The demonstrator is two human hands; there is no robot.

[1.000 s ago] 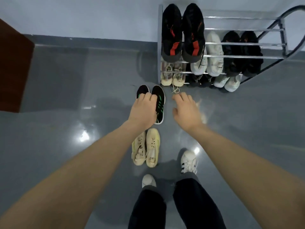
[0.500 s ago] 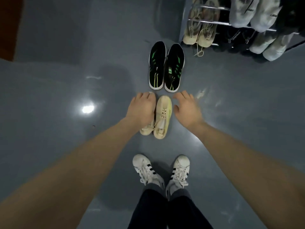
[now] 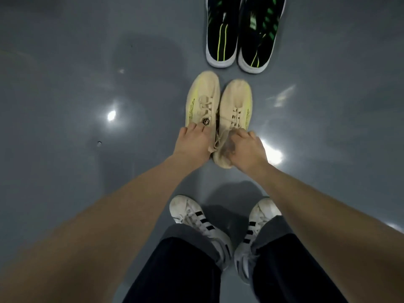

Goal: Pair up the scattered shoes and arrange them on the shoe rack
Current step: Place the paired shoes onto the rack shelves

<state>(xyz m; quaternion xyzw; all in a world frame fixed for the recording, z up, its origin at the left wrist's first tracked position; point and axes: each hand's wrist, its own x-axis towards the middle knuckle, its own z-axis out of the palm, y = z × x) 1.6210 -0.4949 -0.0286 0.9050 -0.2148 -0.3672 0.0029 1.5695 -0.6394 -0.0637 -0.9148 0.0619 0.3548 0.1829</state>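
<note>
Cream shoes [image 3: 218,110] now gripped at the heels, 1 in each hand: left hand [image 3: 192,145], right hand [image 3: 244,149]. Rack trip likely next.

A single head-worn camera looks steeply down from above the person's arms at the grey floor [image 3: 65,106], facing forward. It views from standing height, wide-angle. Beyond the fingers [image 3: 192,127] the frame ends at the black shoes [image 3: 242,33]; the person's own feet lie below.
</note>
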